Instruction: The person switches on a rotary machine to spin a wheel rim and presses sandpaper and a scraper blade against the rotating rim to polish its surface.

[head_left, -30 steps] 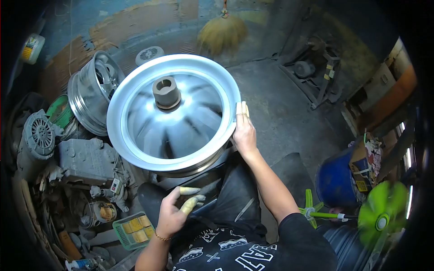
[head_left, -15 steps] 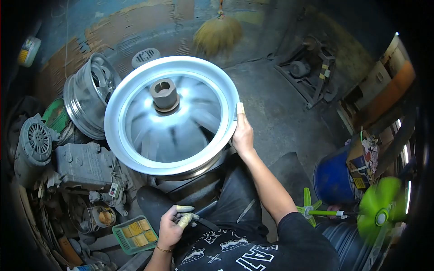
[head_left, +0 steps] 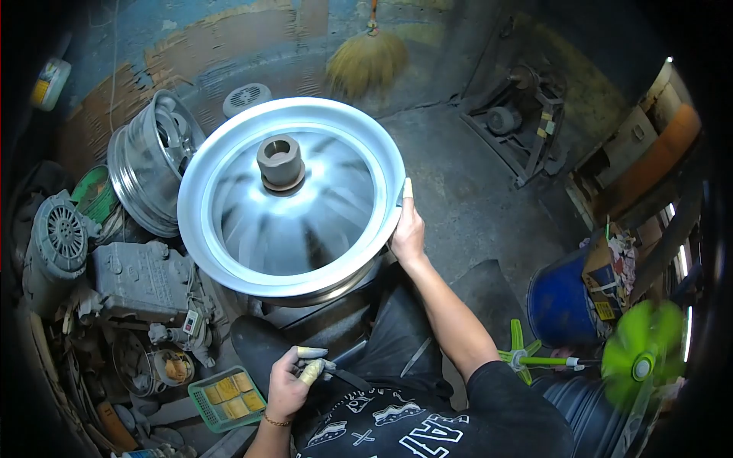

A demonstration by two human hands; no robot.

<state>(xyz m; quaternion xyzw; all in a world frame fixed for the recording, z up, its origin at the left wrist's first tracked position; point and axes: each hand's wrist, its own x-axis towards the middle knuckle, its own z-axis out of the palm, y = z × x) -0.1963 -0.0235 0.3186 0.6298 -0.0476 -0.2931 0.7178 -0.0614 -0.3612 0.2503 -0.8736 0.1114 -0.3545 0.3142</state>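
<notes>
A silvery alloy wheel rim [head_left: 221, 269] lies tilted on a machine between my knees, its spokes smeared by spinning. A brown metal hub piece [head_left: 280, 162] stands up from its centre. My right hand [head_left: 408, 233] is at the rim's right outer edge, fingers pointing up along it. Between those fingers and the metal is a small dark piece that I cannot identify. My left hand [head_left: 292, 382] hovers near my lap, holding nothing that I can see; its thumb and forefinger are apart, the others curled. Yellowish coverings wrap fingertips on both hands.
Another wheel rim [head_left: 141, 172] leans at the left, near a dusty motor [head_left: 61, 237] and a grey gearbox [head_left: 145, 278]. A green basket [head_left: 200, 401] holds yellow squares. At the right are a blue barrel [head_left: 561, 298] and a spinning green fan [head_left: 643, 366]. A straw broom [head_left: 370, 61] hangs behind.
The wheel's blurred spoke pattern has turned. My right hand has shifted slightly down along the rim's edge; my left hand has hardly moved.
</notes>
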